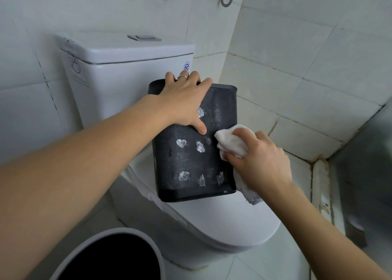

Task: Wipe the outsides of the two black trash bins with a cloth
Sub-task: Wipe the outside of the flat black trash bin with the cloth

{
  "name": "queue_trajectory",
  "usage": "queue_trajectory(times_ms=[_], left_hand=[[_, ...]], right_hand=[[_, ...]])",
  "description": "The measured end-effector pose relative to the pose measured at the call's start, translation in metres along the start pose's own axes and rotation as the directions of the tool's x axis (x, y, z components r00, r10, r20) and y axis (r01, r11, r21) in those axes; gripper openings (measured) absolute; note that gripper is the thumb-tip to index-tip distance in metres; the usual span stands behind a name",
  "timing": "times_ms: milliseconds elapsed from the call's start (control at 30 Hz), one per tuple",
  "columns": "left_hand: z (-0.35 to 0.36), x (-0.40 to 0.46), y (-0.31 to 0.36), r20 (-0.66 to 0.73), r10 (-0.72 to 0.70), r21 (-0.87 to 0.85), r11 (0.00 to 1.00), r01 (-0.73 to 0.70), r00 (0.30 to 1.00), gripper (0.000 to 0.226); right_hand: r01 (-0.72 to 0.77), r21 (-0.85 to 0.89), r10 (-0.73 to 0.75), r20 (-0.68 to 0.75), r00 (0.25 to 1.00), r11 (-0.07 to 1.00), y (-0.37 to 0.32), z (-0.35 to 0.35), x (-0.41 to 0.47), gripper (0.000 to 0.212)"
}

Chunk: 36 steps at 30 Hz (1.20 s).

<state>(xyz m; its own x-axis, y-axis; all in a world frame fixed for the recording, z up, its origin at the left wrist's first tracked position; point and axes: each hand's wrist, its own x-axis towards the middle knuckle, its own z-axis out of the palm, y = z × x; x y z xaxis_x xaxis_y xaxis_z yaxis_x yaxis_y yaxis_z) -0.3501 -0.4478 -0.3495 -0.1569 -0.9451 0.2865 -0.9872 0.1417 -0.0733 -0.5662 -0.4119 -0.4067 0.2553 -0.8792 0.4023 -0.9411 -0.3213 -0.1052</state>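
A black rectangular trash bin (191, 163) lies tipped on the closed toilet lid, its broad side facing me, marked with several white smudges. My left hand (184, 101) grips the bin's upper edge, fingers curled over the far rim and thumb on the side. My right hand (258, 158) holds a bunched white cloth (230, 141) against the bin's right side. A second round bin (110, 256) with a grey rim and black inside stands on the floor at the bottom left.
The white toilet (222, 222) and its cistern (127, 67) fill the middle. Tiled walls close in behind and on the right. A raised tiled kerb (320, 186) runs along the right floor. A hook and a hose loop hang on the wall above.
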Motion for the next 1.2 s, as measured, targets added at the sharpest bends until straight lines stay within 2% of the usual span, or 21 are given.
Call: queue_trajectory(times_ms=[133, 300, 500, 700, 833, 1100, 1200], left_hand=[[-0.002, -0.003, 0.003, -0.020, 0.006, 0.007, 1.000, -0.005, 1.000, 0.111], [-0.001, -0.005, 0.002, -0.034, 0.005, 0.013, 1.000, -0.005, 0.999, 0.112], [-0.001, -0.003, 0.002, -0.024, -0.002, 0.001, 1.000, 0.002, 1.000, 0.112], [-0.001, -0.007, 0.001, -0.036, -0.001, -0.018, 1.000, 0.000, 0.999, 0.110], [-0.001, -0.006, 0.001, -0.034, 0.006, -0.011, 1.000, -0.006, 0.999, 0.110], [0.000, -0.005, 0.000, -0.028, 0.005, -0.010, 1.000, -0.005, 1.000, 0.111], [0.000, -0.007, 0.000, -0.029, -0.002, -0.019, 1.000, 0.002, 1.000, 0.110]], right_hand=[[-0.029, 0.026, 0.031, -0.075, 0.997, 0.999, -0.014, -0.005, 0.024, 0.044], [-0.013, -0.069, 0.006, -0.089, 0.996, 0.998, -0.019, -0.004, 0.013, 0.038], [0.029, -0.144, -0.024, 0.034, 0.999, 0.989, -0.015, -0.001, -0.012, 0.038], [-0.051, -0.002, 0.051, -0.084, 0.995, 0.999, -0.021, -0.005, 0.023, 0.043], [-0.032, -0.053, 0.025, -0.125, 0.992, 0.998, -0.021, -0.003, 0.023, 0.042], [0.045, -0.131, -0.045, 0.003, 0.999, 0.990, -0.007, -0.001, -0.005, 0.037], [0.025, -0.070, -0.028, -0.033, 0.999, 0.997, -0.011, -0.006, 0.013, 0.039]])
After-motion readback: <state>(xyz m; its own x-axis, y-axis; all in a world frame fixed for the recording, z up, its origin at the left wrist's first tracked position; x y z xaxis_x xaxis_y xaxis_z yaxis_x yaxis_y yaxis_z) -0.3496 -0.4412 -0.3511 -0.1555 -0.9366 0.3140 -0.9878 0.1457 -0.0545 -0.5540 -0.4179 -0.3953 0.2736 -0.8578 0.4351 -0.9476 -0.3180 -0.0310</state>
